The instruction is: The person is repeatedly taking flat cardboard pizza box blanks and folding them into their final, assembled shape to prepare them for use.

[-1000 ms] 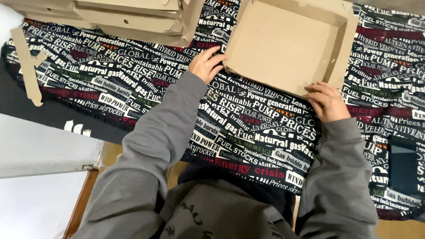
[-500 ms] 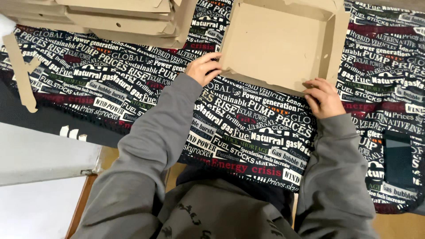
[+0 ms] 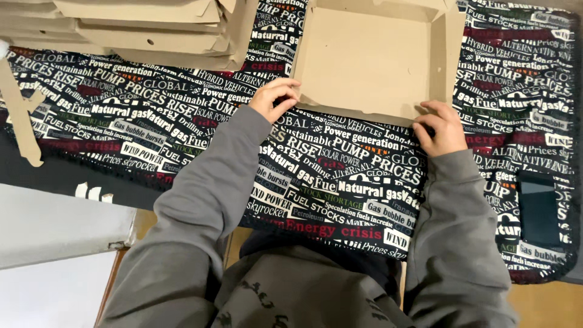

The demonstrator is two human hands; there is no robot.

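Observation:
A shallow brown cardboard box (image 3: 373,64) lies open on a black cloth printed with words (image 3: 340,176). My left hand (image 3: 276,98) pinches the box's near left corner. My right hand (image 3: 440,127) grips the near right corner, fingers curled over the front edge. The front wall lies folded low, while the back and side walls stand up. Both arms wear grey sleeves.
A stack of flat folded cardboard boxes (image 3: 146,30) sits at the top left. A loose cardboard strip (image 3: 21,115) lies at the left edge of the cloth. A white panel (image 3: 54,234) is at the lower left, a dark patch (image 3: 539,209) at the right.
The box has turned from tilted to squarer with the table edge and slid a little toward me. Both hands stayed on its near corners.

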